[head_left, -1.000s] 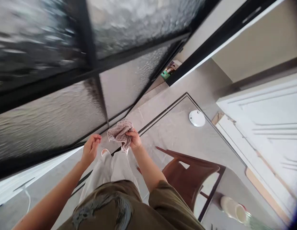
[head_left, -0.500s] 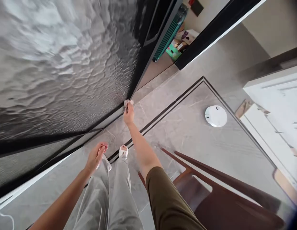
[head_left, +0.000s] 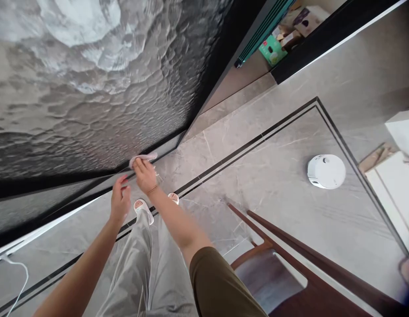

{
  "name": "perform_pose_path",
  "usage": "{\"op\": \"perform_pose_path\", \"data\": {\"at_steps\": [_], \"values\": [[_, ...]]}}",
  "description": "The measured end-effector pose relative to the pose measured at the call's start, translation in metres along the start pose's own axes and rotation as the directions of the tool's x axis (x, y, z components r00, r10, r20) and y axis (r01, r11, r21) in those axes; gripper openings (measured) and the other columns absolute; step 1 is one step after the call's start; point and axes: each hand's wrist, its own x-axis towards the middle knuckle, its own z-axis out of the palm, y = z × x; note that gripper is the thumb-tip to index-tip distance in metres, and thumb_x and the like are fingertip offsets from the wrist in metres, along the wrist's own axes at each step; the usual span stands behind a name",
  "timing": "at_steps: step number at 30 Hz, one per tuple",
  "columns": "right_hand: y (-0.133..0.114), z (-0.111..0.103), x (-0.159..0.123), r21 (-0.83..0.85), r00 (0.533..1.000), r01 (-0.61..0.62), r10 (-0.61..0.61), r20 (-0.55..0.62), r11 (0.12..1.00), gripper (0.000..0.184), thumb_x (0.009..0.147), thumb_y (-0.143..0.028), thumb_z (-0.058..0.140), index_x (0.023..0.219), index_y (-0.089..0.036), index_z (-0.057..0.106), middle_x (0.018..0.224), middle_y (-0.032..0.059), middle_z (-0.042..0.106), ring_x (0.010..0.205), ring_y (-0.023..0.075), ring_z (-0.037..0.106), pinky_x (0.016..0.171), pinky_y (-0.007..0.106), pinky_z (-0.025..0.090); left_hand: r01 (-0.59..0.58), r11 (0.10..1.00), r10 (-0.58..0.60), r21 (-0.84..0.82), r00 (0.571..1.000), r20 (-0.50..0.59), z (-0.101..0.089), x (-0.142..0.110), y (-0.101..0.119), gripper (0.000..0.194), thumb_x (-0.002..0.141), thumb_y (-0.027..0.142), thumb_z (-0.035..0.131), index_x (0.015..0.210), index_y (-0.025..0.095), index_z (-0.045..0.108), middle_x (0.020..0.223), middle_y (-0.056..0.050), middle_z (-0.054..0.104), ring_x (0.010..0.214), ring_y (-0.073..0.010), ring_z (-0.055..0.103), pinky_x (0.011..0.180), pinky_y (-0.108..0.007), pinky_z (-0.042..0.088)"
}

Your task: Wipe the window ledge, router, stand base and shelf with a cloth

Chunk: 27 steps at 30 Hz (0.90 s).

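Note:
My right hand (head_left: 145, 175) is closed on a pinkish cleaning cloth (head_left: 151, 156) and presses it along the lower black frame of a textured glass door (head_left: 125, 101). Part of the cloth sticks out past my fingers; the rest lies under them. Just to the left, my left hand (head_left: 120, 200) hovers close to the bottom of the door, fingers apart and slightly curled, with nothing in it. My feet in white slippers (head_left: 143, 210) stand on the floor below.
A brown wooden chair (head_left: 290, 277) is at my lower right. On the grey tiles sits a white robot vacuum (head_left: 326, 171). Behind the door edge are a green folded panel (head_left: 267, 28) and several boxes (head_left: 273, 50). A white cable (head_left: 24, 268) lies at lower left.
My right hand first reached to the door's far bottom corner with the cloth, then slid back left along the lower frame. My left hand has risen toward the door and its fingers have spread.

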Motion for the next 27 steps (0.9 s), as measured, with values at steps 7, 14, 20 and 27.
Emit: {"op": "perform_pose_path", "data": {"at_steps": [7, 14, 20, 27], "values": [[-0.033, 0.014, 0.002, 0.375, 0.997, -0.069, 0.046, 0.069, 0.925, 0.043, 0.082, 0.001, 0.05, 0.118, -0.012, 0.07, 0.132, 0.0128, 0.066, 0.117, 0.0201, 0.063, 0.108, 0.035, 0.048, 0.081, 0.986, -0.103, -0.146, 0.983, -0.149, -0.012, -0.017, -0.019, 0.034, 0.078, 0.025, 0.053, 0.112, 0.021, 0.056, 0.12, -0.009, 0.062, 0.106, -0.0182, 0.061, 0.095, -0.033, 0.047], [-0.033, 0.02, -0.041, 0.689, 0.891, -0.273, 0.447, -0.082, 0.671, 0.049, 0.075, -0.002, 0.042, 0.115, -0.015, 0.069, 0.115, 0.01, 0.072, 0.109, 0.0182, 0.066, 0.103, 0.037, 0.051, 0.22, 0.959, -0.232, -0.179, 0.971, -0.051, -0.031, -0.053, -0.055, 0.029, 0.074, 0.033, 0.055, 0.101, 0.021, 0.057, 0.109, -0.008, 0.064, 0.093, -0.018, 0.065, 0.084, -0.033, 0.05], [-0.071, 0.057, -0.025, 0.159, 0.94, -0.201, 0.236, -0.246, 0.967, 0.038, 0.085, -0.005, 0.047, 0.118, -0.009, 0.067, 0.127, 0.0211, 0.061, 0.118, 0.0256, 0.056, 0.107, 0.044, 0.044, 0.32, 0.94, -0.302, -0.118, 0.942, 0.144, -0.085, -0.065, -0.097, 0.035, 0.07, 0.041, 0.058, 0.098, 0.02, 0.057, 0.106, -0.009, 0.065, 0.09, -0.0191, 0.065, 0.078, -0.033, 0.051], [-0.116, 0.107, -0.019, 0.021, 0.931, -0.264, 0.26, -0.256, 0.964, 0.042, 0.091, -0.009, 0.041, 0.127, -0.004, 0.062, 0.112, 0.021, 0.062, 0.102, 0.0275, 0.055, 0.098, 0.045, 0.047, 0.4, 0.915, -0.387, -0.048, 0.906, 0.172, -0.157, -0.062, -0.137, 0.04, 0.063, 0.043, 0.058, 0.095, 0.02, 0.057, 0.094, -0.005, 0.065, 0.083, -0.0193, 0.064, 0.081, -0.036, 0.047]]}}
